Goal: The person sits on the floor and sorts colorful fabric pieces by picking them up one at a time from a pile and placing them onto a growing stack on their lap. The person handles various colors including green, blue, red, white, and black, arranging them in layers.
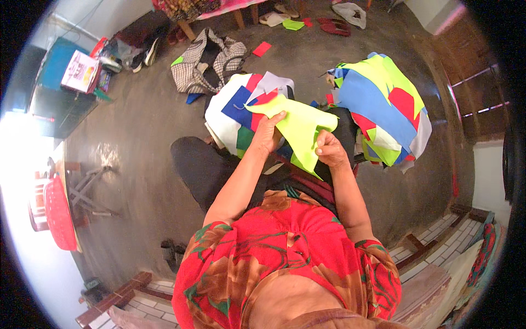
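Note:
A neon yellow fabric piece (298, 123) is stretched between my two hands above my lap. My left hand (267, 131) grips its left part, thumb on top. At its right edge my right hand (330, 149) is closed in a pinch on the cloth; whether a small tool is also in those fingers, I cannot make out. Just beyond my left hand lies a pile of fabric scraps (222, 112) in white, blue, red and grey. A larger heap of coloured fabric pieces (378, 98) in blue, yellow, red and white stands to the right.
A checked cloth bag (192, 68) lies open on the floor (131, 159) ahead. Single scraps, such as a red one (262, 49), and slippers (334, 27) are scattered at the back. On the left are a teal cabinet (57, 66) and a red plastic chair (59, 214).

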### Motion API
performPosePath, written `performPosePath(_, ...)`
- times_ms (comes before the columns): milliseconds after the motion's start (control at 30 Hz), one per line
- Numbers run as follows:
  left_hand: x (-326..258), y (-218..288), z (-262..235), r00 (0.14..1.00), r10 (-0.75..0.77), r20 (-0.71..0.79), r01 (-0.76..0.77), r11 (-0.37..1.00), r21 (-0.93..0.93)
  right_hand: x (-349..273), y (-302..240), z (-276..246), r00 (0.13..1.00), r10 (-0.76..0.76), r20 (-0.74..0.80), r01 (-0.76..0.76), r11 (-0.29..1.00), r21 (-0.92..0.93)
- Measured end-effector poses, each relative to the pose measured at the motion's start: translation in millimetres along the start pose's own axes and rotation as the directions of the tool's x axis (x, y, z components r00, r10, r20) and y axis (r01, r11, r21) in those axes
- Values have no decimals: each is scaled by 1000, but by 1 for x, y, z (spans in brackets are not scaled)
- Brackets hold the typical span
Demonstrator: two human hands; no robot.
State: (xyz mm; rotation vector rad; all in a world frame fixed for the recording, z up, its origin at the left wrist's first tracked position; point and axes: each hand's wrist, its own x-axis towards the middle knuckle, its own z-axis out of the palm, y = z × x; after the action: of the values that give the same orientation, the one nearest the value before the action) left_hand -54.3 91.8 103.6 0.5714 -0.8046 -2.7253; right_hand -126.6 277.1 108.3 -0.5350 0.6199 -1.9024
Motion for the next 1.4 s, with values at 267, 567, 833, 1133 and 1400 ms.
performPosePath(267,-7,53,-47,959,153,-237,-151,988,29,13,-3,-4,993,-41,-111,49,996,71)
performPosePath(567,-28,94,-81,899,306,-313,-282,952,121,24,0,2,946,-54,-319,51,999,-18)
performPosePath(833,-39,129,-86,851,478,-218,-458,878,137,68,-31,2,970,-96,-221,12,935,-354)
performPosePath(1133,-42,74,-185,763,-115,-636,242,963,116,99,7,-28,952,203,-231,-167,-291,-942)
performPosePath(1400,-43,63,-195,654,100,-750,237,914,329,95,21,-56,876,344,-337,-197,-381,-903)
